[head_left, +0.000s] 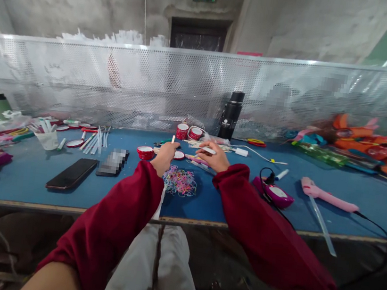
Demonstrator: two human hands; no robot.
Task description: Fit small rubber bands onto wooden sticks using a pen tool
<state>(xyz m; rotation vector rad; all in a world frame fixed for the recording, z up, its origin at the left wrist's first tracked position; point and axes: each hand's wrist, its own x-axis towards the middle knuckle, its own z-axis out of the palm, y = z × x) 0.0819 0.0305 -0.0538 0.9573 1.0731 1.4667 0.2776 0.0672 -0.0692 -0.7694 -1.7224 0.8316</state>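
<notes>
My left hand (164, 158) is closed, and the tip of a thin whitish stick (173, 139) stands up out of it. Its lower part is hidden by the fingers. In my right hand (219, 158) a slim white pen-like stick (208, 150) lies pinched between the fingers, roughly level. Just below and between the hands is a loose heap of small coloured rubber bands (180, 182). A red tin (145, 153) stands beside my left hand, and a white-topped red lid (179, 155) lies between the hands. Slender sticks (202, 165) lie under my right hand.
Two phones, one black (71, 174), lie to the left near a cup of white sticks (47, 139). A black flask (231, 115) stands against the perforated metal panel (134, 80). Rightward are a purple device (274, 193), a pink glue gun (329, 196) and colourful balloon-like pieces (365, 144).
</notes>
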